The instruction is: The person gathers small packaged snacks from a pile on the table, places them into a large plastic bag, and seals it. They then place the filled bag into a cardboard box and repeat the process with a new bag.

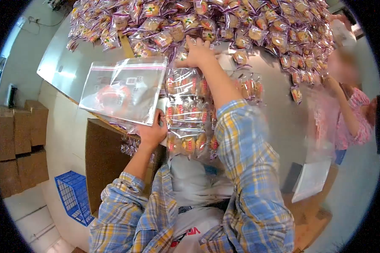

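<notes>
My left hand [153,131] is at the lower right corner of a clear zip plastic bag [126,90] with a pink strip along its top. Its fingers curl at the bag's edge and are partly hidden. Beside it, wrapped pastries [186,114] lie in several neat rows under shiny clear film. My right hand [199,52] stretches past the far end of these rows, fingers spread over wrapped pastries at the near edge of a large pile [190,21]. Whatever lies under its palm is hidden.
Right of my arm lies another group of wrapped pastries [249,86] on the metal table [276,122]. A co-worker in a pink top [352,118] stands at the right. Cardboard boxes [17,143] and a blue crate [74,198] are at the left. White sheets [311,179] sit at lower right.
</notes>
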Demonstrator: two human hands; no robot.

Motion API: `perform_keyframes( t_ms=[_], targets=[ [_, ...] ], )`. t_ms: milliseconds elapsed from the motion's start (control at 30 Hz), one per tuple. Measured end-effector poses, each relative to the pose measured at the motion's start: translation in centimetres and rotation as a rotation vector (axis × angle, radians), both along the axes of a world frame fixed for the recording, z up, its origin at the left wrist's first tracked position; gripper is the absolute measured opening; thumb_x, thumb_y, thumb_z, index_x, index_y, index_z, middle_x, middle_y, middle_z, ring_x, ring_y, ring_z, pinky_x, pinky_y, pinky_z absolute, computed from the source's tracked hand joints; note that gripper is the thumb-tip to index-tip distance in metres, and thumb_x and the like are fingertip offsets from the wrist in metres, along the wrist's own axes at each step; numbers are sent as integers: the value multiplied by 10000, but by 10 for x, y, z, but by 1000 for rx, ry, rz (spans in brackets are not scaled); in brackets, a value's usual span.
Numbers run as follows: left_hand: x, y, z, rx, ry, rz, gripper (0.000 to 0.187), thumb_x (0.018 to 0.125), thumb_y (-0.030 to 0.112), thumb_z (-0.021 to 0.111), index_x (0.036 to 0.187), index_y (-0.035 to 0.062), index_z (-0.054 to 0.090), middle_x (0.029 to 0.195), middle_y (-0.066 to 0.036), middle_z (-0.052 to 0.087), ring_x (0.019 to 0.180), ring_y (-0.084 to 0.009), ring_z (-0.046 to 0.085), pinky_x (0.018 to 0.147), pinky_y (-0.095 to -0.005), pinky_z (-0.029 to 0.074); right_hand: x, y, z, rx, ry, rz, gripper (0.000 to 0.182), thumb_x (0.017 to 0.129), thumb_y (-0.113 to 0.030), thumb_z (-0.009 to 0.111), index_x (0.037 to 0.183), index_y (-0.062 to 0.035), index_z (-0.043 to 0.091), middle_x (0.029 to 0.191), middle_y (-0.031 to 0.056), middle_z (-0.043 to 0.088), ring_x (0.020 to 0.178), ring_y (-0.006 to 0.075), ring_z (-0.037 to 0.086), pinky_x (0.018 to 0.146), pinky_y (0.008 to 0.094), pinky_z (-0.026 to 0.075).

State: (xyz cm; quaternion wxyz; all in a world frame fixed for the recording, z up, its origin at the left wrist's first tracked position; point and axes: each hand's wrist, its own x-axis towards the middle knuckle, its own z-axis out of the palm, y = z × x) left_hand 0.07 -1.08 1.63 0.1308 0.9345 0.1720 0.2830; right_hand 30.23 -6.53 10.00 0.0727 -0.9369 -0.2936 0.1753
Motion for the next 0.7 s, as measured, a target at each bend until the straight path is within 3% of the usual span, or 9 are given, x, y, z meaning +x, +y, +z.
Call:
perform_keyframes(
  t_ms=[33, 167, 300, 333, 400, 500, 567, 633, 700],
  targets=[
    [1, 0, 2, -9, 33, 10, 106, 848, 159, 636, 949, 136, 616, 861, -87, 658, 836, -347, 648, 758, -496, 490, -5, 5, -5, -61, -137, 9, 1201, 650, -675, 839, 1618, -241, 276, 1637, 120, 322, 1500, 444, 277, 1087, 838, 236],
    [0, 0, 5, -38, 94, 28, 90, 857, 157, 633, 944, 147, 612, 860, -89, 656, 828, -351, 647, 747, -492, 492, 8, 5, -4, -54, -234, 38, 1024, 679, -604, 805, 1497, -140, 400, 1496, 165, 488, 1412, 393, 440, 1094, 837, 222],
    [1, -1, 1, -92, 70, 14, 80, 864, 162, 636, 939, 158, 608, 856, -83, 649, 832, -355, 642, 757, -499, 492, 24, -21, -12, 128, -388, 16, 989, 690, -598, 795, 1467, -109, 427, 1465, 203, 506, 1354, 423, 497, 1101, 832, 180],
    [0, -1, 1, -92, 79, 21, 80, 864, 163, 636, 939, 158, 608, 859, -81, 649, 837, -356, 641, 763, -499, 491, 24, -26, -11, 276, -526, -16, 969, 688, -610, 795, 1435, -99, 451, 1434, 206, 534, 1317, 422, 527, 1108, 799, 216],
    [-1, -1, -1, 6, 53, 29, 87, 862, 157, 641, 942, 157, 608, 857, -69, 647, 833, -340, 640, 774, -494, 492, 27, -49, 15, 431, -441, -25, 1010, 670, -618, 821, 1445, -92, 444, 1396, 221, 566, 1300, 419, 538, 1142, 719, 259],
    [-2, 0, -8, 11, 33, 20, 103, 867, 149, 643, 966, 157, 616, 869, -58, 651, 820, -329, 645, 766, -478, 501, -3, -120, 61, 1003, -204, 43, 1020, 671, -406, 925, 1466, -57, 389, 1339, 165, 597, 1233, 312, 601, 1074, 572, 442],
    [-6, 2, -12, -72, 54, 10, 101, 885, 155, 639, 983, 152, 615, 865, -59, 655, 783, -327, 645, 735, -465, 508, -40, -196, 72, 1273, 82, -128, 972, 687, -198, 949, 1464, -49, 384, 1334, 124, 594, 1164, 225, 624, 1004, 398, 535],
    [-3, 2, -5, -80, 78, 14, 83, 897, 163, 637, 976, 147, 613, 827, -61, 649, 759, -319, 645, 717, -462, 506, -92, -278, 67, 1706, 146, -106, 858, 765, -80, 847, 1489, -41, 389, 1386, 159, 579, 1235, 291, 612, 1066, 467, 504],
    [-3, -2, 1, -112, 95, 23, 62, 908, 179, 638, 954, 143, 618, 752, -65, 623, 709, -293, 631, 692, -457, 497, -150, -360, 36, 1790, 247, -352, 806, 811, -284, 797, 1486, -64, 417, 1348, 145, 601, 1229, 314, 612, 1033, 458, 512]
  ],
)
